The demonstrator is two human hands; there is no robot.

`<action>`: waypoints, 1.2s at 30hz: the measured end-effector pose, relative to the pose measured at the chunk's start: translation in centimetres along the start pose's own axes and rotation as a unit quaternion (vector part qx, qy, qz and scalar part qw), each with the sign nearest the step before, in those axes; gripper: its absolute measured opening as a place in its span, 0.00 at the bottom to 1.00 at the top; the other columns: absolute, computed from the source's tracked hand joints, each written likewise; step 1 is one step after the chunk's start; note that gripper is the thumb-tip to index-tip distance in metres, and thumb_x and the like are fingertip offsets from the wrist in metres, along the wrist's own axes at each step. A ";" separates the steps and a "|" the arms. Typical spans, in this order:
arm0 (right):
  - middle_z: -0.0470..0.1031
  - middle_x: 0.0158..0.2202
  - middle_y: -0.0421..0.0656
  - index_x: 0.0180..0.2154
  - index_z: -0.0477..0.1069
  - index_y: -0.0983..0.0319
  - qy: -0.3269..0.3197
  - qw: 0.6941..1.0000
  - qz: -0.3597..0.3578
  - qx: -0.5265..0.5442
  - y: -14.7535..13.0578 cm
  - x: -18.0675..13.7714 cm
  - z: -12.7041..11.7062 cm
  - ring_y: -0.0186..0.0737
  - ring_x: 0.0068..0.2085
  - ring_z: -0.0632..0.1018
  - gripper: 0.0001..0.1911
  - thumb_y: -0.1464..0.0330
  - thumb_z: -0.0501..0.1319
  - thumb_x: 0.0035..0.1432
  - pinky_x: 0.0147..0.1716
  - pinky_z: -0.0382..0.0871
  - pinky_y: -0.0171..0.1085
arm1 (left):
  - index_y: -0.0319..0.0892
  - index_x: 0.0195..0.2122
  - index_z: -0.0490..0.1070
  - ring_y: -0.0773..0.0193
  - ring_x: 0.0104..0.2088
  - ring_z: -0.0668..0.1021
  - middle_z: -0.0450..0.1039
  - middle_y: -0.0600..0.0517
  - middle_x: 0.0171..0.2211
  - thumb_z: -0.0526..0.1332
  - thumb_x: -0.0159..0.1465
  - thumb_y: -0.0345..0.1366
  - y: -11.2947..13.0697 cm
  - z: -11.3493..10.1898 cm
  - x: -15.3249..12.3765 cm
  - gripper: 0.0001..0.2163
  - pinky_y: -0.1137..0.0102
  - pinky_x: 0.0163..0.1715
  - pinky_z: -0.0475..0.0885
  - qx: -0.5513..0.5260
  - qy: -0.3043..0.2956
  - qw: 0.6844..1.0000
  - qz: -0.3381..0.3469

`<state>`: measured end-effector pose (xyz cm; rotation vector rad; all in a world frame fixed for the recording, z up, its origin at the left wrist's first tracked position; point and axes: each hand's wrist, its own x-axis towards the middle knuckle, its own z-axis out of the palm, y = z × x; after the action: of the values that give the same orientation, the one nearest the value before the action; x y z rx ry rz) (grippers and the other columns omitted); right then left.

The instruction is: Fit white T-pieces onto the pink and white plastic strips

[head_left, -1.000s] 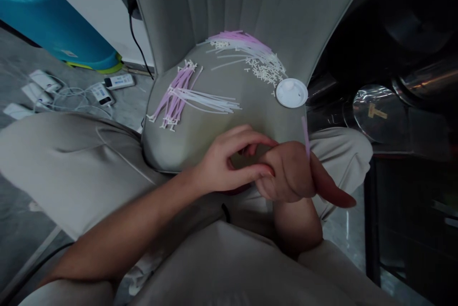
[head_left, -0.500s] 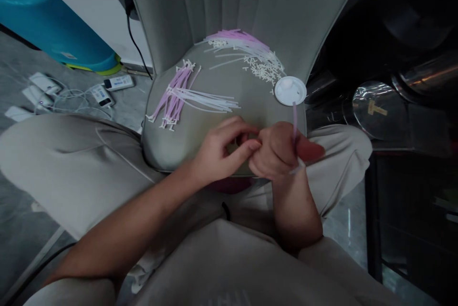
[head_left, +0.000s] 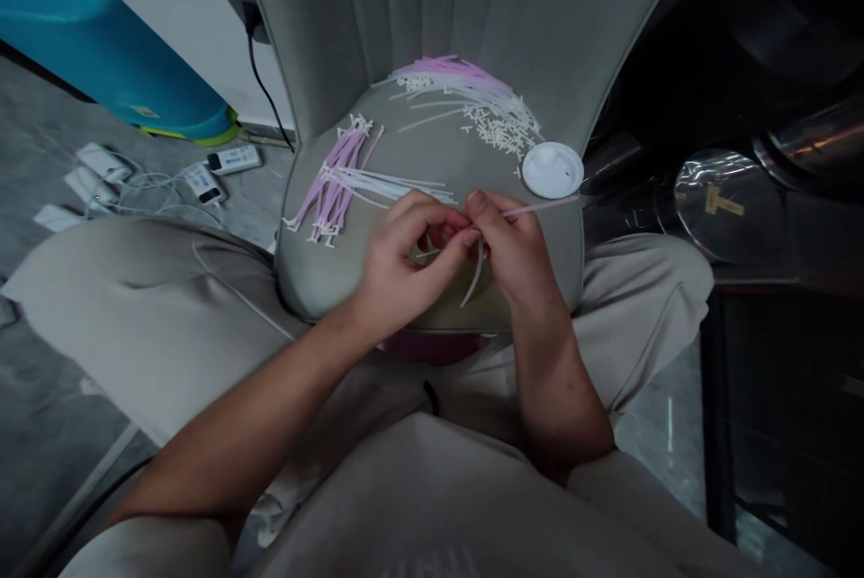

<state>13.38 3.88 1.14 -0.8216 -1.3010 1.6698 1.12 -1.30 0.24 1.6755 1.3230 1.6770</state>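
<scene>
Floor clutter (head_left: 135, 186): chargers and tangled white cables on the grey floor, well apart from the hands.
Chair seat (head_left: 317, 276): grey padded cushion that carries all the sticks.
Laid bundle (head_left: 337, 186): pink and white sticks fanned out on the left of the seat, small cross-pieces at their near ends.
Left hand (head_left: 398, 267): fingers closed, thumb and forefinger pinching the top of the white stick, tips touching the right hand's.
White stick (head_left: 474, 276): hangs in a slack curve between the two hands – probably very light and bendy, easy to kink.
Loose pile (head_left: 472, 92): more sticks and short white bits at the back of the seat.
Right hand (head_left: 519, 254): fingers closed on the pink stick near its inner end.
Pink stick (head_left: 540, 205): juts out rightwards over the seat edge, straight – likely smooth and slippery, best pinched close to the working end.
White lid (head_left: 552, 169): round, flat on the seat, just beyond the pink stick.
</scene>
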 end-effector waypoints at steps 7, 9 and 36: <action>0.59 0.19 0.34 0.23 0.65 0.59 0.002 1.000 0.006 -0.030 0.4 -0.1 -0.8 0.28 0.21 0.62 0.27 0.45 0.58 0.62 0.21 0.58 0.30 | 0.45 0.33 0.76 0.68 0.27 0.72 0.74 0.53 0.29 0.66 0.66 0.42 0.2 -0.4 0.4 0.08 0.71 0.28 0.70 0.029 0.005 0.999 -0.015; 0.61 0.20 0.34 0.24 0.66 0.58 0.005 1.000 0.010 -0.011 0.4 0.1 -1.0 0.29 0.21 0.63 0.28 0.42 0.56 0.61 0.21 0.59 0.31 | 0.44 0.32 0.76 0.69 0.28 0.72 0.73 0.53 0.28 0.66 0.65 0.44 0.2 -0.4 0.4 0.10 0.71 0.28 0.69 0.014 0.017 0.999 -0.030; 0.75 0.25 0.37 0.32 0.77 0.60 0.092 0.991 -0.037 -0.094 -2.5 -1.5 -4.0 0.30 0.25 0.75 0.18 0.52 0.63 0.61 0.24 0.68 0.30 | 0.44 0.33 0.71 0.69 0.27 0.79 0.76 0.55 0.26 0.70 0.57 0.57 0.4 -1.1 1.5 0.20 0.71 0.30 0.74 -0.161 0.089 0.973 -0.138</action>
<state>18.07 4.44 2.56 -1.0016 -1.3556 1.3943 0.00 -0.62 1.56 1.1272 1.2173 1.7881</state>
